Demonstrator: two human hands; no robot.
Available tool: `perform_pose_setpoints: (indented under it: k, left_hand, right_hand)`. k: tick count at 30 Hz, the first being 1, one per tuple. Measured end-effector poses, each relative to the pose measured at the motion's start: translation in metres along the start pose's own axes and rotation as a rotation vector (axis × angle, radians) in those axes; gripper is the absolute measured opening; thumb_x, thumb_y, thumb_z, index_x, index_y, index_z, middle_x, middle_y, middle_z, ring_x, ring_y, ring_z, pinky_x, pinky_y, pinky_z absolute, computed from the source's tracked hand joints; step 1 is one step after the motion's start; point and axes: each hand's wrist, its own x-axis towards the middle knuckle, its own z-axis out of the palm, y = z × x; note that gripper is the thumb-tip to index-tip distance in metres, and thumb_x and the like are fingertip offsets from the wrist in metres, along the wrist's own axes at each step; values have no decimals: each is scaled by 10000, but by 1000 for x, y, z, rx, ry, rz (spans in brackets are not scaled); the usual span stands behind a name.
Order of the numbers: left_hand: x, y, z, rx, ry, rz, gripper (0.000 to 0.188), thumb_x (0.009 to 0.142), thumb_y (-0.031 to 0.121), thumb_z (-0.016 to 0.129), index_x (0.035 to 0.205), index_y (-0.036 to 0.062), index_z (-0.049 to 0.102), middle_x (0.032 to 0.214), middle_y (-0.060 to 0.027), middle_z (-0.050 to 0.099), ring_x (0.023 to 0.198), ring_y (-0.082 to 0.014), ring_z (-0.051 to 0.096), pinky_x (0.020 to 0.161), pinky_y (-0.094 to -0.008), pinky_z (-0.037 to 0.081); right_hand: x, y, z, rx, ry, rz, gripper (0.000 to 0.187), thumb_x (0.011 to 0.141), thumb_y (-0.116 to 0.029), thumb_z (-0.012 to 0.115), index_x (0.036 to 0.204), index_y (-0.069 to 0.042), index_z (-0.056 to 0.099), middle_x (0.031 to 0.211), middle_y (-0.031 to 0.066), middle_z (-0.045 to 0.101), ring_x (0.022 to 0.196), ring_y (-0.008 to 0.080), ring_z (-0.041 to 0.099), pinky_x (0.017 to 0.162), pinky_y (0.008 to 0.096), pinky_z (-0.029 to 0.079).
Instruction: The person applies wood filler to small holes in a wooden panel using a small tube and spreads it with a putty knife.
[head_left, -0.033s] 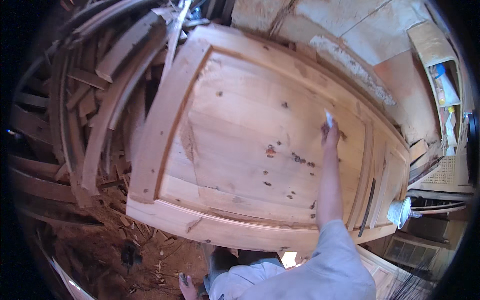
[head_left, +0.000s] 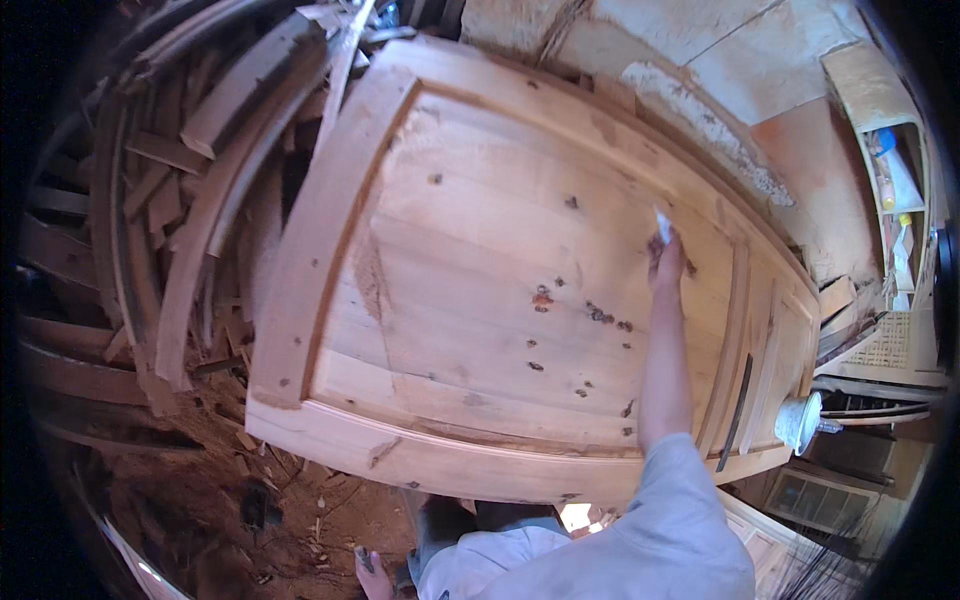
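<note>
A large pale wooden panel door (head_left: 470,260) lies flat in front of me, with dark knots and filled spots on its broad panel. My right arm reaches across it. At the far right part of that panel, my right hand (head_left: 664,262) is closed around a small white flat piece (head_left: 662,226) whose tip points away from me; its kind cannot be made out. Low beside my body, off the door's near edge, my left hand (head_left: 374,580) is closed on a small dark greyish object (head_left: 363,557), too small to name.
Offcuts and long boards (head_left: 185,290) are heaped at the left. Shavings cover the brown ground (head_left: 320,520). On the door's right end sit a dark narrow strip (head_left: 736,412) and a whitish round container (head_left: 797,424). A shelf unit (head_left: 880,90) with bottles stands far right.
The view has shifted slightly. My right hand has moved a little to the right with the white piece; my left hand still holds the small dark object.
</note>
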Motion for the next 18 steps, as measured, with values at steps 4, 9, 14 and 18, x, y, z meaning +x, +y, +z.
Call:
perform_pose_setpoints:
  k: [4,9,14,18]
  left_hand:
    - [-16,0,18,-19,162,29,506,976,293,524,1386,20,409,1439,-215,396,1328,-321,384,1092,-381,314]
    - [10,-90,42,-507,-539,-366,500,983,350,502,1390,70,422,1349,-194,500,1176,-360,510,992,-454,426]
    - [35,-95,55,-99,-332,-196,518,980,366,496,1403,80,411,1335,-201,509,1157,-377,514,984,-474,425]
    - [53,-106,63,115,-199,-109,540,976,384,493,1405,68,406,1344,-209,500,1178,-373,501,997,-459,411]
  right_hand:
    - [30,12,41,-92,102,-57,289,920,-262,594,1075,-21,555,800,59,594,667,145,590,571,270,495]
    - [52,11,62,-245,103,-160,292,914,-252,591,1054,4,572,787,67,604,631,135,589,540,262,486]
    - [56,17,58,-355,70,-191,240,937,-260,558,967,-23,587,744,30,580,610,105,534,544,256,453]
    - [61,19,56,-442,62,-168,216,942,-255,560,962,-42,586,704,9,560,571,96,516,520,251,436]
